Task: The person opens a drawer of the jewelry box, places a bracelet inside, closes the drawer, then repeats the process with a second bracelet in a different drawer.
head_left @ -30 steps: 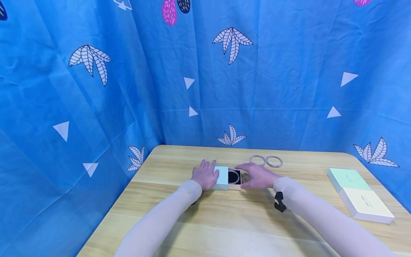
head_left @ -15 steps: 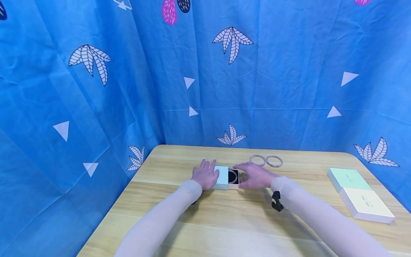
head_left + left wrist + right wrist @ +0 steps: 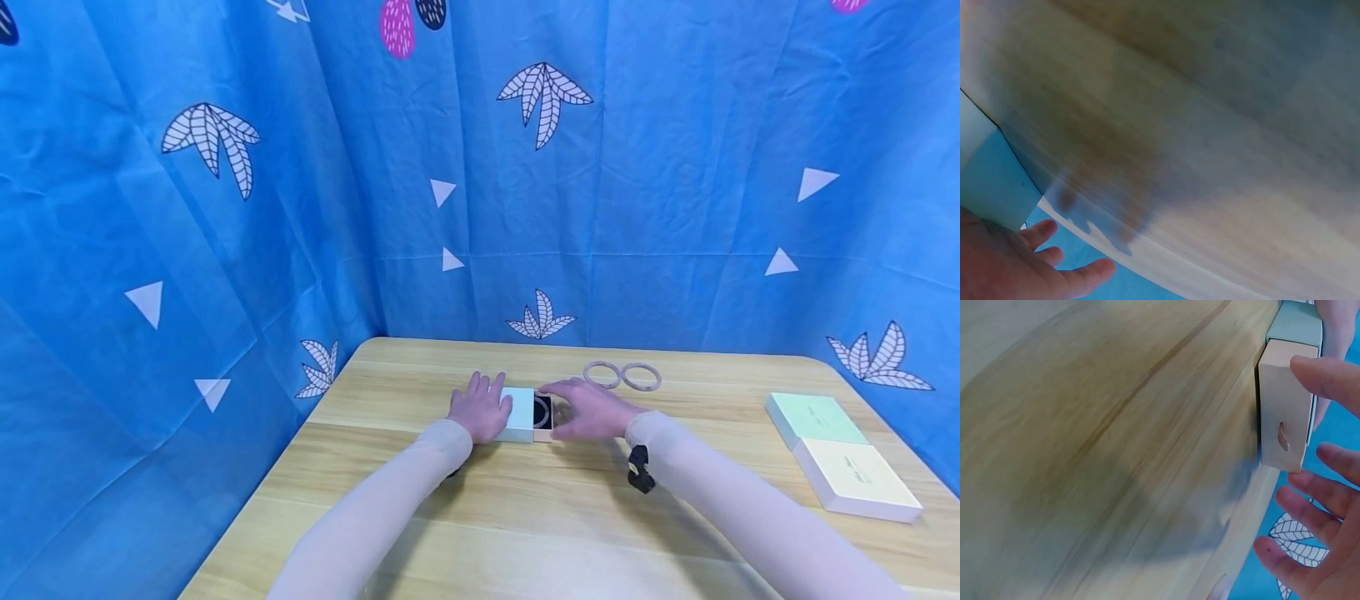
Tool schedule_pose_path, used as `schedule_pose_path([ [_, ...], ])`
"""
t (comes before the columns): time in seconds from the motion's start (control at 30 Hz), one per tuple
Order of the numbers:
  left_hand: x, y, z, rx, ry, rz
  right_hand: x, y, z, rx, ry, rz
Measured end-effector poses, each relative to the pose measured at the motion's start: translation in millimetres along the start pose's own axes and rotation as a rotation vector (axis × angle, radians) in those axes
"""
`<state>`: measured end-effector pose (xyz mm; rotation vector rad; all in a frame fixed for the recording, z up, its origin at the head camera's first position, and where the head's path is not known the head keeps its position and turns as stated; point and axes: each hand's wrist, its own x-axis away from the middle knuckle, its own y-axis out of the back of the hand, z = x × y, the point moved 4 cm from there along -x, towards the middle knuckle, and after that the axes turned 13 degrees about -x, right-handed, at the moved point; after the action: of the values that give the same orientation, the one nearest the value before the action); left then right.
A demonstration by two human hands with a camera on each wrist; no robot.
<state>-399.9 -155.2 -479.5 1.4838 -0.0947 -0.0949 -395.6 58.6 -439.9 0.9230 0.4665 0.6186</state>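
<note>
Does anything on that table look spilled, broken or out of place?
Nothing looks spilled or broken. The two loose rings farther back on the table seem slightly odd, since another ring lies inside the partly open box.

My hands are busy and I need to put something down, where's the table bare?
The table is bare between your sleeves, in front of the pale blue box; between the bangles and the mint box; and left of your left hand. It's crowded around the pale blue box, with your right hand at its open end and bangles beyond.

Pale long sleeves (image 3: 375, 517); black fitting (image 3: 641, 469) at right cuff (image 3: 649, 430).
</note>
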Motion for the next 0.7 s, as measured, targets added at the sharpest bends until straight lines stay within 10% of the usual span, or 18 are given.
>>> schedule_pose_path([
  [0.7,2.2,2.8,-2.8,0.019,0.01,-0.003,-9.2,-6.7,1.3,-0.045,-0.053,0.011],
])
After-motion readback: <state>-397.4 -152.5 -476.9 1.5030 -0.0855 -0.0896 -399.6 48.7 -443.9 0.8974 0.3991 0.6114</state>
